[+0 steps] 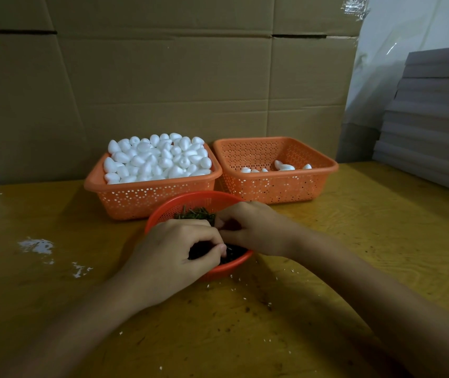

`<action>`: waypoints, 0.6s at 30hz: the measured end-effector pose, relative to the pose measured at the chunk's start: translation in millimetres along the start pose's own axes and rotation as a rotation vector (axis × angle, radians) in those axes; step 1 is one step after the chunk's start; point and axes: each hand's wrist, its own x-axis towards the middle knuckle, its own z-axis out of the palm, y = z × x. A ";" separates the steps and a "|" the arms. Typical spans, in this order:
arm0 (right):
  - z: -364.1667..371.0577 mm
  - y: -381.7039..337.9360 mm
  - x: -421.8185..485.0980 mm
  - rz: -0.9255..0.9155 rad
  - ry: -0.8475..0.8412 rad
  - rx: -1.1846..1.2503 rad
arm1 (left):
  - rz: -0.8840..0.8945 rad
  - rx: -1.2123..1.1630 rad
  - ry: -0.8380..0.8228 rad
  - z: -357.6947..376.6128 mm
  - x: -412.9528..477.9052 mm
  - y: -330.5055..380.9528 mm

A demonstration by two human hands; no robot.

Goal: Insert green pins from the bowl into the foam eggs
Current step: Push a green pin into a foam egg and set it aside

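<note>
Red mesh bowl (190,197): middle of the wooden table (368,227), holding green pins (196,213).
Left hand (171,257), right hand (256,227): both over the bowl, fingers curled, tips close together; contents of either grip cannot be told.
Orange basket (95,184): far edge, heaped with foam eggs (157,159).
Second orange basket (272,184): just beside it, a few eggs inside.
</note>
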 end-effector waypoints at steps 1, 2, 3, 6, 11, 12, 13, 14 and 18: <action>0.2 0.2 0.3 0.008 0.010 0.020 | 0.002 0.004 0.001 0.2 0.0 -0.1; 0.3 0.2 0.3 0.018 0.021 0.041 | 0.002 0.007 0.002 0.2 0.0 -0.3; 0.7 0.4 0.5 0.026 0.032 0.062 | 0.000 0.008 0.003 0.2 0.0 -0.3; 3.0 0.9 1.5 0.034 0.064 0.089 | 0.003 0.009 0.006 0.0 -0.4 -0.4; 6.7 2.1 1.5 0.053 0.121 0.120 | 0.009 0.006 0.009 0.5 -0.9 0.4; 6.9 1.9 1.6 0.050 0.128 0.127 | 0.017 0.010 0.015 0.0 -1.1 -0.5; 7.4 1.7 2.1 0.045 0.134 0.129 | 0.025 0.010 0.021 -0.6 -1.0 -1.2; 7.6 2.1 2.1 0.041 0.139 0.122 | 0.037 0.012 0.033 -0.9 0.0 -1.3; 7.4 6.0 3.5 0.044 0.140 0.106 | 0.016 0.001 0.145 -12.9 10.5 0.0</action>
